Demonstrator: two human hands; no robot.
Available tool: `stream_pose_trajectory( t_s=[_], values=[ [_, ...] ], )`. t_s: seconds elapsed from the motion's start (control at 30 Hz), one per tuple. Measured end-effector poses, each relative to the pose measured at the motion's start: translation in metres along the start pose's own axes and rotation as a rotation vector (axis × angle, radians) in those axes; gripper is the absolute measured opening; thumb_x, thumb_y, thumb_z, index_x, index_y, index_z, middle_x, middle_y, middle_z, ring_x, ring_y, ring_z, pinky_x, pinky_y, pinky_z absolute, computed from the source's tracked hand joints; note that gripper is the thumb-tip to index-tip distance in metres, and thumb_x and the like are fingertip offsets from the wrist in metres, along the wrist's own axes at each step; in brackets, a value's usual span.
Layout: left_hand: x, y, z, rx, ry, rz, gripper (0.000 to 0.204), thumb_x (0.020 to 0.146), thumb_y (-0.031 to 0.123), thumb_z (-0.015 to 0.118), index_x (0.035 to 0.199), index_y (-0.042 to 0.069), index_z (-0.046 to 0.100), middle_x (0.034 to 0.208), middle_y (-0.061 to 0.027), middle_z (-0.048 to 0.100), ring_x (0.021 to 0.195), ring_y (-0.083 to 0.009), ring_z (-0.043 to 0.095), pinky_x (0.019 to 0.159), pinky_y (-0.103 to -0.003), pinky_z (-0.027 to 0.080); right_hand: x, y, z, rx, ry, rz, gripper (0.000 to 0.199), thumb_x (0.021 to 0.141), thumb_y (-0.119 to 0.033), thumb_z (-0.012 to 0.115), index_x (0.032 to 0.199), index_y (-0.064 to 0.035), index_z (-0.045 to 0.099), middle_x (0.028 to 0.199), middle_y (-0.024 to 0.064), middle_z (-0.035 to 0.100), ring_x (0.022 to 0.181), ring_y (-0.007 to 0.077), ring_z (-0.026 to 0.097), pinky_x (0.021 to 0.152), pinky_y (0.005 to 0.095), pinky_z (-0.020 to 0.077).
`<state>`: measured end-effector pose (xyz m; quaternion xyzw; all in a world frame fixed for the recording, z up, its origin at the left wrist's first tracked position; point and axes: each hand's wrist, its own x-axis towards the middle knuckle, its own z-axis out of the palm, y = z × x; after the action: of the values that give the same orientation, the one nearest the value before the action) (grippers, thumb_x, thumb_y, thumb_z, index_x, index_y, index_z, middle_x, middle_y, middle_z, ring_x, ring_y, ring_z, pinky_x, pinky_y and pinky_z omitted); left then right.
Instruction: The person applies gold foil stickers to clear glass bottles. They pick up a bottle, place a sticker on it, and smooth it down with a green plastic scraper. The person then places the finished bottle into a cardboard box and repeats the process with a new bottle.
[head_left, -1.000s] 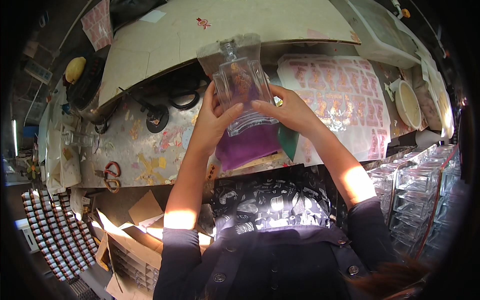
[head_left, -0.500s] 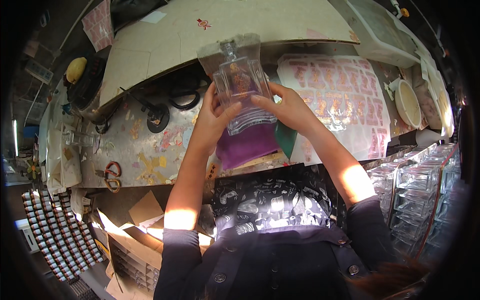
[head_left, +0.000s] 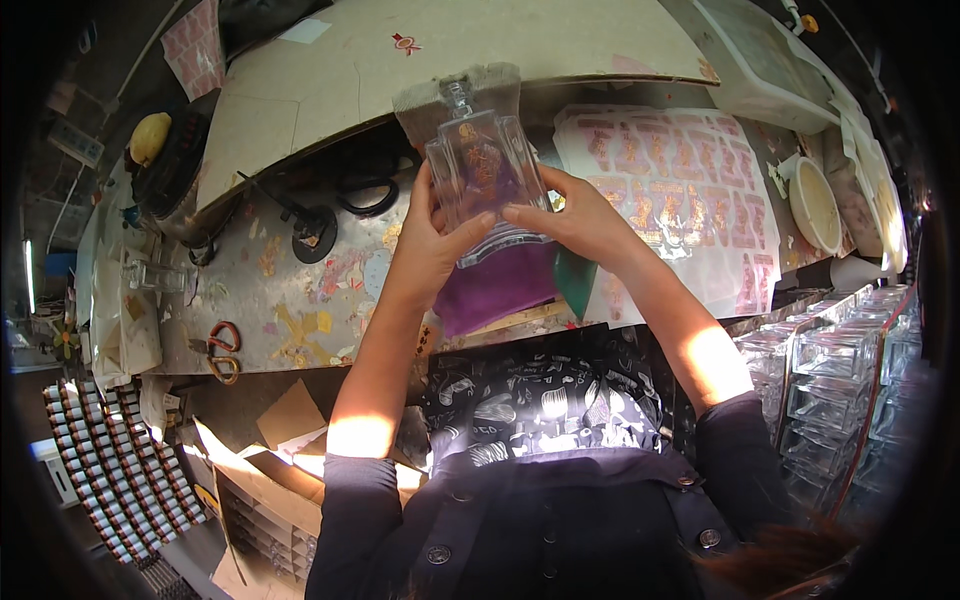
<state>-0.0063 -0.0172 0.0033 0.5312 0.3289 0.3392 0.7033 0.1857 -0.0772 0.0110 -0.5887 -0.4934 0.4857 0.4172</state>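
I hold a clear square glass bottle [head_left: 484, 170] with a gold and red emblem on its face, raised above the metal worktable [head_left: 300, 300]. My left hand [head_left: 432, 235] grips its left side and lower edge. My right hand [head_left: 570, 215] holds its right side, fingers laid across the front near the base. A purple cloth [head_left: 500, 285] lies on the table just under the bottle.
A sheet of red and gold stickers [head_left: 690, 190] lies to the right, by a round bowl [head_left: 815, 205]. Orange-handled scissors [head_left: 222, 350] rest at the table's left. Stacked clear glass bottles [head_left: 840, 380] stand at right. Cardboard boxes [head_left: 260, 480] and rows of small caps [head_left: 100, 460] are lower left.
The bottle has shifted very slightly in my hands; my right fingers have slid across its front. Nothing else has moved.
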Motion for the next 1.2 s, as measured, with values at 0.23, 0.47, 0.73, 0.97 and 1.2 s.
stream_pose_trajectory(
  t_s=[0.23, 0.47, 0.73, 0.97, 1.2],
  values=[
    [0.005, 0.001, -0.015, -0.124, -0.021, -0.088, 0.093, 0.077, 0.007, 0.075, 0.149, 0.006, 0.016, 0.131, -0.0148, 0.046, 0.122, -0.0238, 0.049, 0.1, -0.034, 0.041, -0.006, -0.012, -0.01, 0.311, -0.046, 0.267, 0.048, 0.09, -0.044, 0.059, 0.113, -0.0015, 0.062, 0.103, 0.0056, 0.063, 0.097, 0.0129, 0.057, 0.086, 0.0291, 0.0437],
    [0.006, 0.003, -0.002, 0.054, -0.016, -0.012, 0.093, 0.078, 0.011, 0.077, 0.149, 0.005, 0.016, 0.132, -0.0134, 0.047, 0.121, -0.0235, 0.049, 0.1, -0.034, 0.041, -0.006, -0.001, -0.008, 0.153, -0.019, 0.165, 0.048, 0.093, -0.045, 0.056, 0.11, -0.0005, 0.063, 0.102, 0.0045, 0.063, 0.096, 0.0119, 0.054, 0.086, 0.0288, 0.0423],
    [0.009, 0.003, -0.011, -0.19, 0.025, -0.109, 0.068, 0.09, 0.018, 0.064, 0.146, 0.007, 0.028, 0.133, -0.0124, 0.048, 0.121, -0.0223, 0.05, 0.101, -0.036, 0.042, -0.006, 0.002, -0.002, -0.013, 0.02, -0.035, 0.047, 0.091, -0.039, 0.06, 0.117, 0.0008, 0.061, 0.105, 0.0082, 0.065, 0.099, 0.0138, 0.056, 0.09, 0.0294, 0.0419],
    [0.011, 0.0, -0.021, -0.045, -0.048, -0.084, 0.075, 0.089, 0.018, 0.066, 0.149, 0.004, 0.022, 0.133, -0.0122, 0.048, 0.119, -0.0188, 0.051, 0.1, -0.032, 0.041, -0.006, -0.002, -0.003, 0.117, -0.026, 0.032, 0.048, 0.094, -0.039, 0.057, 0.119, 0.0013, 0.06, 0.107, 0.008, 0.064, 0.102, 0.0135, 0.055, 0.092, 0.0285, 0.0413],
    [0.005, 0.002, -0.017, 0.069, -0.079, 0.0, 0.082, 0.086, 0.017, 0.07, 0.15, 0.006, 0.02, 0.132, -0.0131, 0.048, 0.119, -0.019, 0.051, 0.098, -0.031, 0.042, -0.006, -0.003, -0.007, 0.121, -0.036, 0.177, 0.05, 0.096, -0.042, 0.053, 0.12, 0.0011, 0.06, 0.11, 0.0064, 0.063, 0.104, 0.0127, 0.054, 0.092, 0.0274, 0.0404]
  ],
)
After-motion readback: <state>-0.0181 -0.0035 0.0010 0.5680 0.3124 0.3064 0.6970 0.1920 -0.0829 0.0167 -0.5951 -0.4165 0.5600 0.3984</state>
